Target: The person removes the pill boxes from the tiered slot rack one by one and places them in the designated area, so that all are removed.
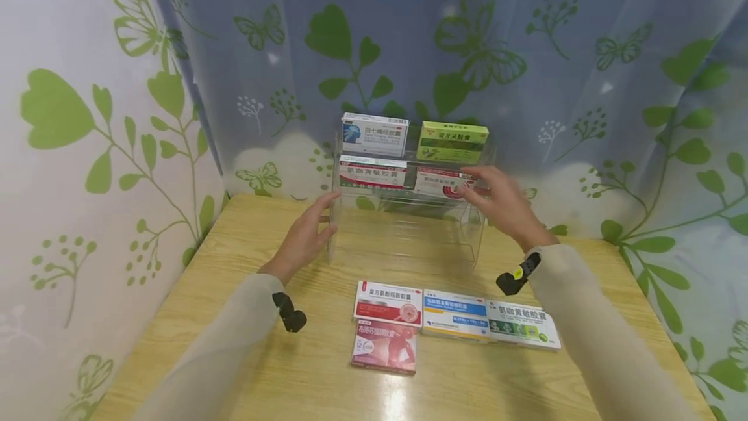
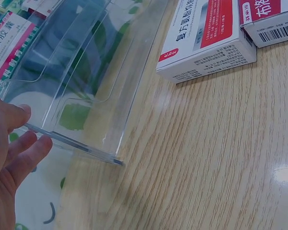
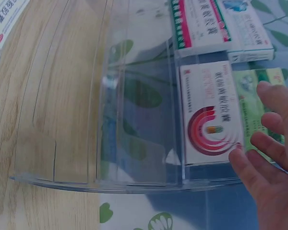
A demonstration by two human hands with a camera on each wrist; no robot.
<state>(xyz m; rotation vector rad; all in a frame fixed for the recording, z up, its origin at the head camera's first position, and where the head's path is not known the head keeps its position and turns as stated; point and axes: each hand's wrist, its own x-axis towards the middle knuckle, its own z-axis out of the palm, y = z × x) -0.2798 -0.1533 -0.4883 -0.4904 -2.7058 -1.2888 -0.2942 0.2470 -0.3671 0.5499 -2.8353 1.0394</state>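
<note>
A clear stepped rack (image 1: 403,252) stands on the table, with four medicine boxes on its two upper tiers. My right hand (image 1: 505,203) is at its right side, thumb tip at the corner of a white-and-red capsule box (image 3: 211,115). Its other fingers are spread in front of the green capsule box (image 1: 452,141) on the top tier. Left of these are a white-and-blue box (image 1: 375,135) above and a white box with a red stripe (image 1: 372,174) below. On the left, my left hand (image 1: 304,236) has its fingertips at the rack's side edge, thumb and fingers apart.
In front of the rack lie a white-and-red box (image 1: 388,303), a blue-and-white box (image 1: 456,314) and a white-and-green box (image 1: 522,323) in a row. A pink-red box (image 1: 384,347) lies nearer, below the first. Patterned curtain (image 1: 397,38) hangs close behind the rack.
</note>
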